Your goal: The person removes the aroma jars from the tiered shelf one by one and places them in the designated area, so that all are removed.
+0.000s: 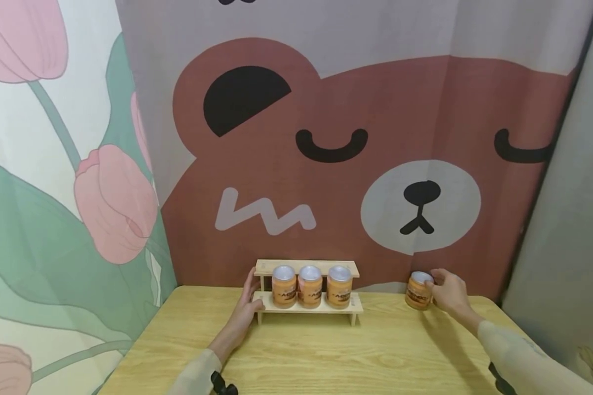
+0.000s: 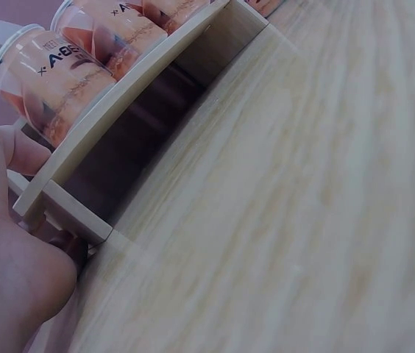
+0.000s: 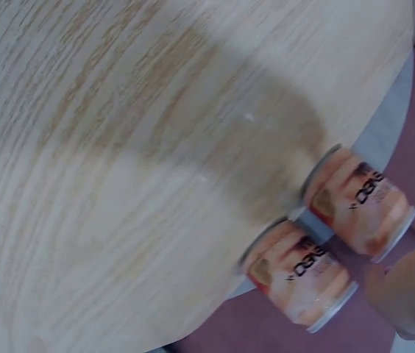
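Note:
A small wooden two-tier rack (image 1: 308, 311) stands near the table's back edge. Three orange cans (image 1: 284, 287) with silver lids stand upright in a row on its lower board. My left hand (image 1: 244, 307) grips the rack's left end; in the left wrist view its thumb lies by the lower board, close to the nearest can (image 2: 59, 77). Off to the right, my right hand (image 1: 449, 292) holds another orange can (image 1: 418, 292) near its lid, between thumb and fingers. The right wrist view shows two cans (image 3: 299, 276) side by side; the second is not distinguishable in the head view.
The light wooden table (image 1: 306, 356) has rounded back corners. Directly behind it hangs a curtain (image 1: 336, 219) with a brown bear print, and a tulip-print panel (image 1: 54, 219) is on the left. A grey wall or panel (image 1: 568, 230) rises on the right.

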A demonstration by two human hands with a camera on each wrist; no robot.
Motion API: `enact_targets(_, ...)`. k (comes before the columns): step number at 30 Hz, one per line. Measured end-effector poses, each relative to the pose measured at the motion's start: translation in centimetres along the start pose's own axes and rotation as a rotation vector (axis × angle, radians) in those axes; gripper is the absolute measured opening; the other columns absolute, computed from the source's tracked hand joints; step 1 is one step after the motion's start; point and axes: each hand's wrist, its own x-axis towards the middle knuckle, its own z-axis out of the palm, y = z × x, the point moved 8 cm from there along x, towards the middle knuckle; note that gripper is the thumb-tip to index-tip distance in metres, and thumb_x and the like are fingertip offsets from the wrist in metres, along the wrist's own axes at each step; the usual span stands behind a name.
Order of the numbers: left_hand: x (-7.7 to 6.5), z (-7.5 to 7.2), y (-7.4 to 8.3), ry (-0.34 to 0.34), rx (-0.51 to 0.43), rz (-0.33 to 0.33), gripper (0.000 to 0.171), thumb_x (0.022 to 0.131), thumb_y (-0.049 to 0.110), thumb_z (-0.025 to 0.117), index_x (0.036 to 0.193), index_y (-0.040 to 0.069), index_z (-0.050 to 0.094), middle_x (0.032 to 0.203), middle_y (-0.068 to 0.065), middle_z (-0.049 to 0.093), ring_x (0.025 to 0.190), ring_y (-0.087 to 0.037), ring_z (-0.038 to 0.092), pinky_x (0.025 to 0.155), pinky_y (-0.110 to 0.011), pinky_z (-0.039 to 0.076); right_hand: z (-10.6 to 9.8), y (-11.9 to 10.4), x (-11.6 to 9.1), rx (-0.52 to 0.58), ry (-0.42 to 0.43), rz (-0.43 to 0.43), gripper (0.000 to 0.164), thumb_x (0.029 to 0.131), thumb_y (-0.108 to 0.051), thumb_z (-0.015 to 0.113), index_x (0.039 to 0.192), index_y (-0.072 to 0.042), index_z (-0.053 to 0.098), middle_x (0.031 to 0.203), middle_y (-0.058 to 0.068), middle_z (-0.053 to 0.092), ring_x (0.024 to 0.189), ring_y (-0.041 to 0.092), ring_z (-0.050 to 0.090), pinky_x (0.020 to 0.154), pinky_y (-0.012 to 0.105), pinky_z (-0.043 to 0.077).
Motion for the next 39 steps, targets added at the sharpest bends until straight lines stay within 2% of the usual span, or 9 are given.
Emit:
enact_targets(4,-0.1,0.0,0.0,0.000,-0.007,-0.014,0.108,0.081,-0.007,0.055,0.164,0.040,0.004,0.167,-0.015,0.010,0.152,-0.037,0.007,0.099,-0.052,0.030,-0.2,-1.3,-0.3,0.016,0.014,-0.028,0.039,0.095,-0.013,0.067,0.121,0.015,0.063,0.109,0.032,0.067,0.099,0.046,0.065,0.081,0.053,0.051)
enact_targets(9,-0.2,-0.1,0.1,-0.016,-0.007,-0.002,0.106,0.084,-0.006,0.054,0.164,0.041,0.003,0.167,-0.015,0.008,0.152,-0.037,0.004,0.098,-0.052,0.030,0.4,-3.3,-0.7,0.119,-0.064,-0.015,0.042,0.098,-0.014,0.065,0.127,0.015,0.059,0.116,0.034,0.063,0.103,0.046,0.064,0.077,0.045,0.055)
enact_targets(13,-0.1,-0.1,0.0,-0.017,-0.013,-0.004,0.106,0.084,-0.006,0.055,0.164,0.042,0.004,0.167,-0.014,0.008,0.152,-0.037,0.004,0.097,-0.050,0.032,1.3,-4.9,-1.2,0.184,-0.102,-0.008,0.041,0.098,-0.014,0.066,0.129,0.012,0.059,0.118,0.031,0.064,0.105,0.044,0.064,0.080,0.043,0.055)
enact_targets(21,0.1,-0.1,-0.4,-0.012,-0.029,-0.005,0.107,0.083,-0.007,0.055,0.164,0.042,0.005,0.167,-0.016,0.010,0.152,-0.037,0.004,0.098,-0.050,0.031,3.1,-7.1,-2.0,0.217,-0.106,-0.042,0.034,0.097,-0.013,0.069,0.126,0.004,0.065,0.120,0.025,0.066,0.108,0.042,0.064,0.080,0.043,0.055)
enact_targets(26,0.0,-0.1,-0.1,-0.011,-0.029,-0.004,0.106,0.084,-0.007,0.054,0.164,0.041,0.004,0.167,-0.016,0.010,0.152,-0.037,0.005,0.098,-0.050,0.031,4.2,-8.5,-2.5,0.258,-0.109,-0.074,0.031,0.096,-0.009,0.069,0.124,0.003,0.066,0.117,0.023,0.068,0.102,0.037,0.067,0.076,0.035,0.054)
enact_targets(31,-0.2,-0.3,0.0,0.000,-0.028,-0.007,0.107,0.083,-0.007,0.055,0.164,0.041,0.004,0.167,-0.015,0.010,0.152,-0.037,0.006,0.096,-0.049,0.033,5.7,-9.8,-2.8,0.294,-0.110,-0.103,0.030,0.094,-0.009,0.071,0.123,0.001,0.067,0.114,0.016,0.069,0.100,0.032,0.068,0.077,0.033,0.055)
enact_targets(39,0.1,0.0,-0.1,0.001,-0.023,-0.016,0.107,0.083,-0.005,0.056,0.163,0.044,0.006,0.167,-0.016,0.011,0.151,-0.039,0.005,0.100,-0.050,0.032,7.9,-11.3,-3.9,0.353,-0.107,-0.137,0.039,0.090,-0.005,0.075,0.127,0.000,0.065,0.116,0.015,0.069,0.109,0.038,0.064,0.084,0.036,0.055)
